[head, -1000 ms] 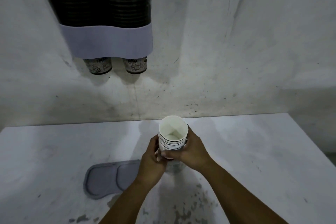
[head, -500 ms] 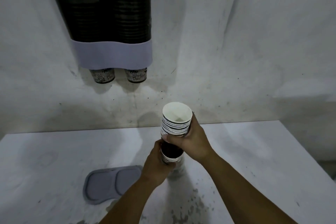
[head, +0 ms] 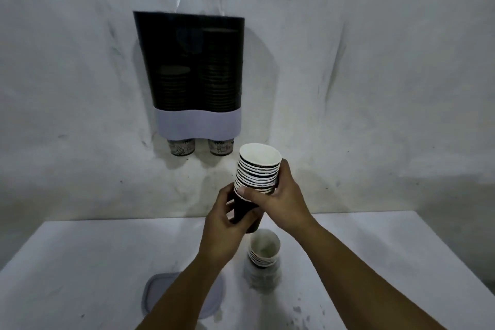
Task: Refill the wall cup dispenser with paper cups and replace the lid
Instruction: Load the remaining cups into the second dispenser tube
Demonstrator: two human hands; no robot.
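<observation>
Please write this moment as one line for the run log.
both hands hold cup stack above table | spare cups on table | lid off | dispenser left tube part full

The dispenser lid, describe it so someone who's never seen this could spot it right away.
Start at the white table below the wall dispenser. Near its front edge, left of the short cup stack, lies the lid, partly hidden by the left forearm. It alone is flat, grey and rounded.
</observation>
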